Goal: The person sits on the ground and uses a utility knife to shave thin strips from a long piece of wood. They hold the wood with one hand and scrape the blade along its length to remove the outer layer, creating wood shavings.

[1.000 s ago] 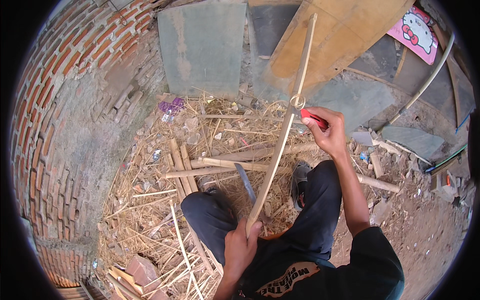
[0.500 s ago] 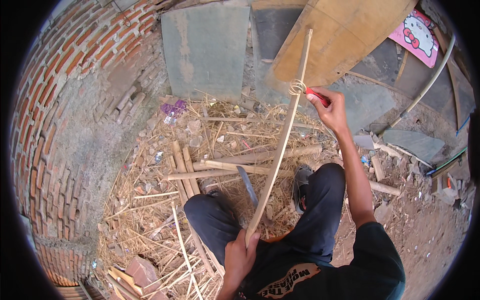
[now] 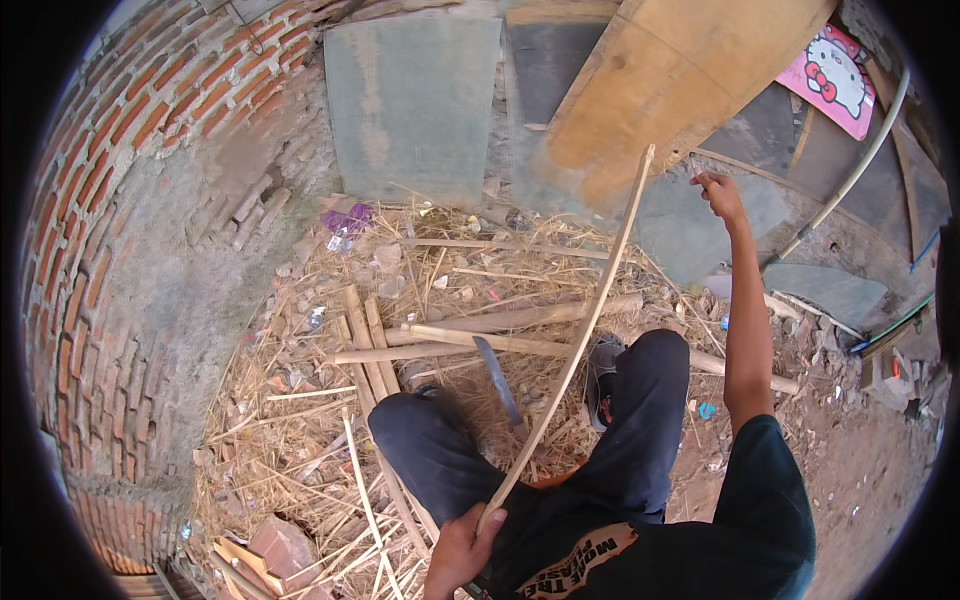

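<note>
- Currently, the left hand is gripping the near end of the wooden strip, which is slanting forward.
- Shaving is apparently proceeding; the next stroke is probably requiring realignment.
- The right hand is hovering beside the far tip, fingers curled; anything held is not showing clearly.
- Beyond, a purple wrapper is lying, contents indiscernible.

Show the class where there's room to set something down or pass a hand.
Barest: the dirt ground right of the dark sleeve, lightly littered. A hand could probably pass between the stick and right forearm. Crowded: straw and poles around the blade.
</note>
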The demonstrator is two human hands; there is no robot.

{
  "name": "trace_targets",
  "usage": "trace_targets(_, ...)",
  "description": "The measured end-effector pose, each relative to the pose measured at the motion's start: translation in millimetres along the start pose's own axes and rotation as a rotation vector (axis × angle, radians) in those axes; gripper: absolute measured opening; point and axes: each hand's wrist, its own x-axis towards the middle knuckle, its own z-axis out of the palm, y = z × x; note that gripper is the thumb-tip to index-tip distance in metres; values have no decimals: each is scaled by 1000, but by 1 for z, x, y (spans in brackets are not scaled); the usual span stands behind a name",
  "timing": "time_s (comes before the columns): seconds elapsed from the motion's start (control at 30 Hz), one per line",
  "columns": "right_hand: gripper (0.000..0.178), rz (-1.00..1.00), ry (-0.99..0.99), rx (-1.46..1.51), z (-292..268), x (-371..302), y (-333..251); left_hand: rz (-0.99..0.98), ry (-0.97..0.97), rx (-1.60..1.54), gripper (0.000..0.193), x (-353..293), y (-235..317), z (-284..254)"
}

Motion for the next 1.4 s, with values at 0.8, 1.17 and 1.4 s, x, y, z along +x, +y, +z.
trace_targets(0.8, 34, -948, -229, 242, 115, -374, -125, 442, 54, -338, 43, 118, 99, 5)
trace_targets(1.17, 34, -971, -150, 143, 111, -378, -135, 412, 127, -272, 49, 114, 100, 7)
trace_targets(1.4, 31, -967, -126, 143, 112, -374, -139, 389, 128, -107, 44, 109, 107, 0)
